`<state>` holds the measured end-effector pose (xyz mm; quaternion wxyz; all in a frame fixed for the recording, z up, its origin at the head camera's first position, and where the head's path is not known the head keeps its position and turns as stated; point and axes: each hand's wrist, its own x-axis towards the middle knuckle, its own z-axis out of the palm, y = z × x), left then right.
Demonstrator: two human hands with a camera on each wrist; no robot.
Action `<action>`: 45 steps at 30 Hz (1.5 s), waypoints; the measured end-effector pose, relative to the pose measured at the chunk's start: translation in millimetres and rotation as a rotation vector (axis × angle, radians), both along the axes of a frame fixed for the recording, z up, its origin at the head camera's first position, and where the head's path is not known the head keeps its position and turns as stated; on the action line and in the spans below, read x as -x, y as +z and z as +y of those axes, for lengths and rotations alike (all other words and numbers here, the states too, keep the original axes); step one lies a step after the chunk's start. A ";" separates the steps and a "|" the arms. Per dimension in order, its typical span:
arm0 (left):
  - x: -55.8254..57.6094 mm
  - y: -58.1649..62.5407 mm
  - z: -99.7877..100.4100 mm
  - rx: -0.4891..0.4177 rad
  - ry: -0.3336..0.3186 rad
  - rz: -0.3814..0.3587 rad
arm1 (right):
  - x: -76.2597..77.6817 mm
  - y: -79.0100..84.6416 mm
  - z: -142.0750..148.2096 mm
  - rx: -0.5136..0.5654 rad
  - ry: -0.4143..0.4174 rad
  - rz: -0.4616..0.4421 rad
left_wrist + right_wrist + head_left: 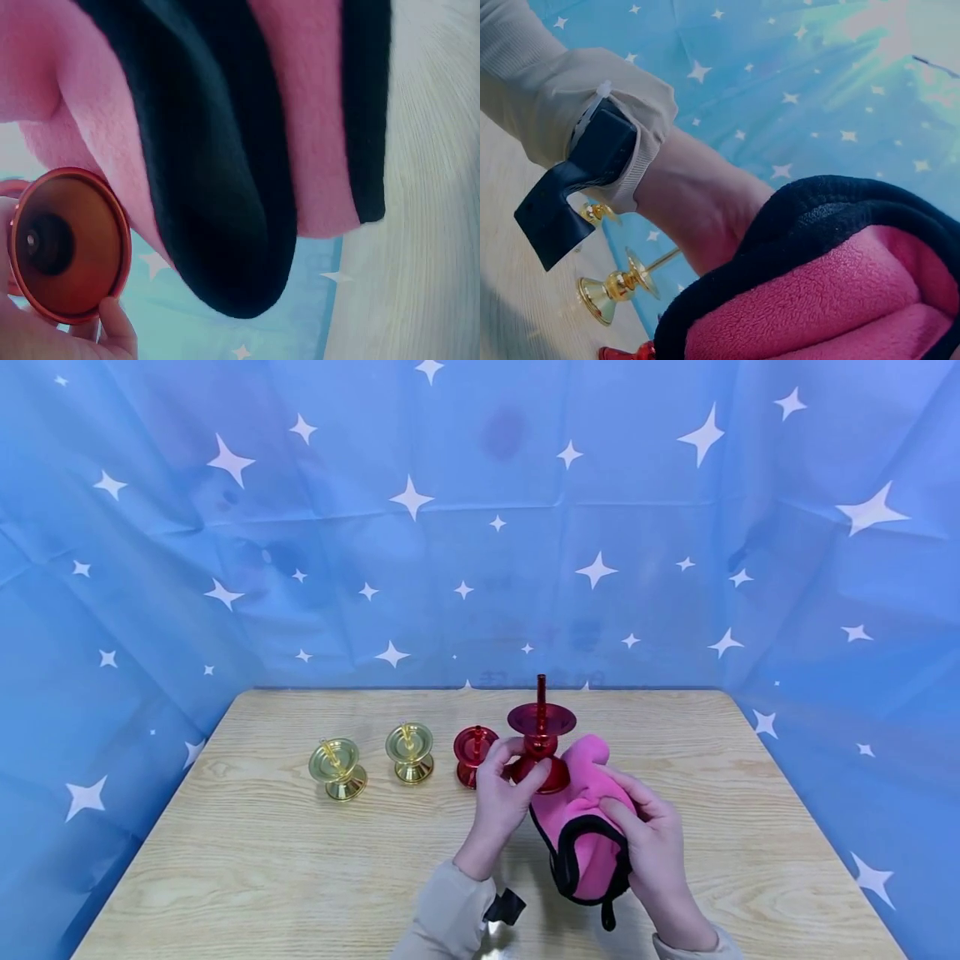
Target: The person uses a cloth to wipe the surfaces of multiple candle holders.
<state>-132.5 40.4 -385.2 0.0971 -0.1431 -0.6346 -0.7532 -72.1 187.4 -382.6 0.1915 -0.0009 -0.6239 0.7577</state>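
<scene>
My left hand (498,802) grips a tall red metallic candle holder (542,745) by its flared base, keeping it tilted only slightly from upright. In the left wrist view the hollow underside of that base (94,232) faces the camera, with fingertips on its rim. My right hand (660,843) pinches a pink fleece mitt (588,789) with black trim round its opening and a small black loop. The mitt lies against the right side of the red base. Its pink lining (810,300) fills the lower part of the right wrist view.
Left of my hands stand a shorter red candle holder (476,747), partly behind my left fingers, and two gold candle holders (411,752), (337,768). All are on a wood-grain table (262,860). A blue star-printed curtain (480,543) hangs around it.
</scene>
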 end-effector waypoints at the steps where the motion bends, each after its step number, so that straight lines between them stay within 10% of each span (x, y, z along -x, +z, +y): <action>1: 0.9 -1.3 1.0 -0.003 0.000 0.007 | -0.9 0.2 1.3 0.006 -0.004 -0.005; 10: 18.8 -32.0 14.8 -0.030 -0.002 0.057 | -6.0 -4.0 9.3 0.088 -0.013 -0.019; 21: 14.5 -19.2 21.7 0.156 0.114 0.207 | -8.9 -14.7 19.8 0.156 -0.084 -0.118; 31: 37.5 -60.8 31.5 0.243 0.135 0.250 | -15.8 -12.7 37.1 0.269 -0.112 -0.051; 45: 52.6 -80.9 44.6 0.247 0.125 0.149 | -25.0 -8.1 62.2 0.405 -0.240 -0.021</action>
